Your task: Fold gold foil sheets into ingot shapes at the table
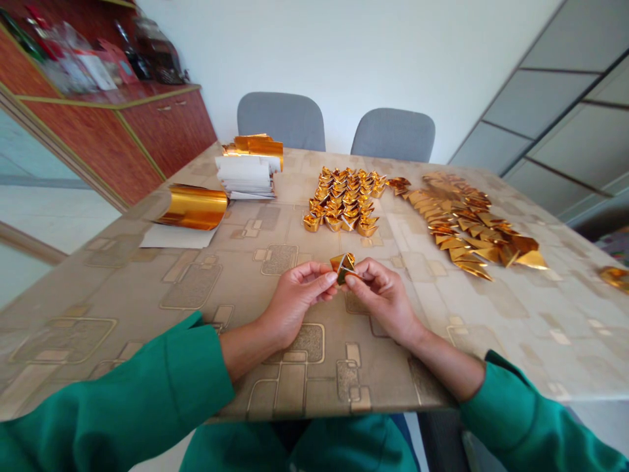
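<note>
Between my two hands, just above the near middle of the table, is a small folded gold foil paper ingot [344,263]. My left hand [303,293] pinches its left side between thumb and fingers. On the opposite side my right hand [381,292] grips it the same way, thumb toward me. A pale edge of the paper shows across the fold. Beyond my hands stand rows of finished-looking gold paper ingots [344,200]. To the right lies a spread of flat, pointed folded gold pieces [472,223], overlapping one another.
Gold and white paper sheets [194,206] lie at the left, with a taller stack of sheets [246,176] behind them. Two grey chairs [281,121] stand at the table's far side. Another gold piece [615,278] sits near the right edge. A wooden cabinet [167,131] is at back left.
</note>
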### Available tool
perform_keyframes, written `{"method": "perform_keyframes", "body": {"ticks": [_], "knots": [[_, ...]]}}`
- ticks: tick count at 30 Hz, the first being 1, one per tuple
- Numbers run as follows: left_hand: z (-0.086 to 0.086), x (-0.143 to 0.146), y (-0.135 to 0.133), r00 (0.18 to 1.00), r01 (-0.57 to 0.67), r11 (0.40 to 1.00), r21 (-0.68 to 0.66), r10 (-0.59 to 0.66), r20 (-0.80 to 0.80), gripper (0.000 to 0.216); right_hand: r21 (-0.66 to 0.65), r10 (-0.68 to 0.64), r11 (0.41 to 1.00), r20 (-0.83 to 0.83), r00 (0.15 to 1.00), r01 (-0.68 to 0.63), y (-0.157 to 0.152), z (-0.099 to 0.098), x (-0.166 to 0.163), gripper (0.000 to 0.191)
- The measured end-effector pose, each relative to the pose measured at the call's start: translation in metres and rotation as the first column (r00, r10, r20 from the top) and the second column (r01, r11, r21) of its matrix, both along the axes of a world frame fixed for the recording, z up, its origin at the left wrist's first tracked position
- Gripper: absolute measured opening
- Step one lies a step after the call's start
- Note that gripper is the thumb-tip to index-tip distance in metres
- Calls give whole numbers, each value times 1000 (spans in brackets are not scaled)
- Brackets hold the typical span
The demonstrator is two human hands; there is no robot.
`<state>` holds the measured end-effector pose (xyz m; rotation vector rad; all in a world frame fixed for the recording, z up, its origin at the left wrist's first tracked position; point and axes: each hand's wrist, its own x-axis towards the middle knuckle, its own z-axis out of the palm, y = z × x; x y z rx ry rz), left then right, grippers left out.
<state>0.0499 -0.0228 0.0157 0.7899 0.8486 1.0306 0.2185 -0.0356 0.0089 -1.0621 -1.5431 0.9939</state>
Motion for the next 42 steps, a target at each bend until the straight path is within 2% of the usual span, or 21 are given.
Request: {"method": "perform_keyframes", "body": {"ticks": [7,9,12,15,19,24,30,37,39,42], "knots": [[1,0,0,1000,-6,1000,-22,6,-8,31,76,-37,997,121,992,28,-2,4,0,28],[1,-1,1,999,39,999,-31,-38,33,31,7,37,999,63,997,-38,-2,7,1,30],[2,-2,3,982,166,985,-49,-161,102,31,-170,160,967,-181,970,-191,-1,12,3,43],[2,-4,4,964,253,966,-56,-246,101,30,-322,137,910,-360,923,-260,1,14,6,47],[2,-5,5,959,282,955,-98,-277,58,34,-418,96,865,-403,910,-277,1,15,10,36],[2,-7,6,954,300,945,-127,-297,42,38,-513,79,792,-452,889,-331,-2,16,15,34],[2,-9,6,900,425,898,-116,-405,160,29,-489,164,750,-514,842,-445,-3,20,15,32],[-1,-11,1,799,556,827,-85,-503,329,24,-463,255,591,-670,697,-661,-9,22,15,27],[-1,-11,0,780,581,810,-78,-527,338,25,-458,267,581,-673,690,-672,-9,22,15,27],[0,-13,2,793,570,817,-80,-522,314,27,-441,273,612,-661,699,-656,-9,20,17,25]]}}
